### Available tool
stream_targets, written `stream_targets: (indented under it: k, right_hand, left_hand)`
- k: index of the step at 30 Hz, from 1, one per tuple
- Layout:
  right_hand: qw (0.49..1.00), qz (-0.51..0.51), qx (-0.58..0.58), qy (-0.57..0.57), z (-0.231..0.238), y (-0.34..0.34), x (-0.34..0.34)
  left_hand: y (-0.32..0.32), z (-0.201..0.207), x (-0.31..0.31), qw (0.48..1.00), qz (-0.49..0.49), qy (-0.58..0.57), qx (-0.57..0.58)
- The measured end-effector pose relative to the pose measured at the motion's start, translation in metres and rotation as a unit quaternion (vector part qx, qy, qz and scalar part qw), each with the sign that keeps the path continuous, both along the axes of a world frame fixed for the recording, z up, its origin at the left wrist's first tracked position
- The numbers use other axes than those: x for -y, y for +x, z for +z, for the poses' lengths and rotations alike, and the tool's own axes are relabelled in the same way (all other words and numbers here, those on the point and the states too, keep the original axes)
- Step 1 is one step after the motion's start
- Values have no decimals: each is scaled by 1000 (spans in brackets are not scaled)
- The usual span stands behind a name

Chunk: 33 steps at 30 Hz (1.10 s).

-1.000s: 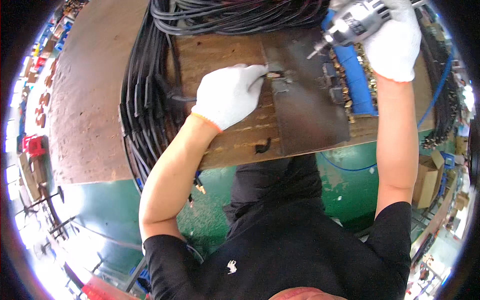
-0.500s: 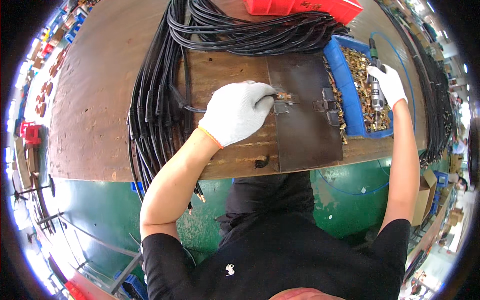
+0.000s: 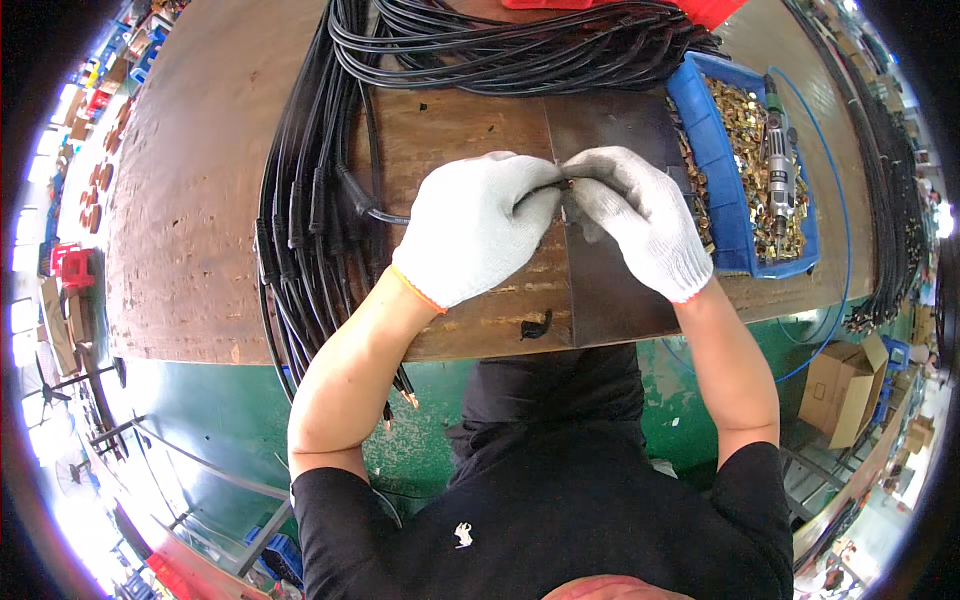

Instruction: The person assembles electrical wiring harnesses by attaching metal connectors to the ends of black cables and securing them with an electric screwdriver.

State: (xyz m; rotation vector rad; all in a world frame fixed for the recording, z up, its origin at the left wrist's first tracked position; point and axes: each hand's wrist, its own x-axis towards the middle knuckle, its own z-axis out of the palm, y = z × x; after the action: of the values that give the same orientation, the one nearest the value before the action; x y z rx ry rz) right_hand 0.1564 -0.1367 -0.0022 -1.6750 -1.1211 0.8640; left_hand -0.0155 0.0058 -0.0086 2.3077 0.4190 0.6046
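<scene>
My left hand [image 3: 482, 225], in a white knit glove, is closed in a pinch round a black cable [image 3: 388, 216] that runs into it from the left. My right hand [image 3: 648, 212], gloved too, pinches at the tips of the left fingers. Whatever sits between the fingertips is mostly hidden. Both hands are over the left edge of a dark plate [image 3: 625, 285] on the table. Right of them, a silver and green air screwdriver [image 3: 779, 165] lies on small brass-coloured metal parts [image 3: 741, 125] in a blue bin [image 3: 718, 160].
Bundled black cables [image 3: 310, 200] hang over the table's near edge at left, and more lie coiled [image 3: 520, 55] along the back by a red bin [image 3: 715, 10]. A blue air hose [image 3: 846, 230] loops at right. A black scrap [image 3: 537, 325] lies near the front edge of the wooden table [image 3: 200, 220].
My right hand has let go of the screwdriver, which stays in the blue bin, and has moved left to meet my left hand. The left hand still holds the cable.
</scene>
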Motion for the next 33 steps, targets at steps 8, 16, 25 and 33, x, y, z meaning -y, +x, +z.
stream_targets:
  k: [8, 16, 25, 33]
  right_hand:
    - [978, -48, -178, 96, -15, 1, 5]
    - [964, -66, -253, 38, 0, -1, 10]
    - [951, -117, -261, 114, 33, 33, -3]
    - [945, -104, -261, 167, 47, 28, -3]
  left_hand:
    - [-3, -1, 3, 991, 14, 123, 43]
    - [-6, 7, 6, 976, -18, 212, 46]
    - [-61, 56, -47, 974, 83, 182, -108]
    - [-75, 19, -68, 958, 141, 224, -106]
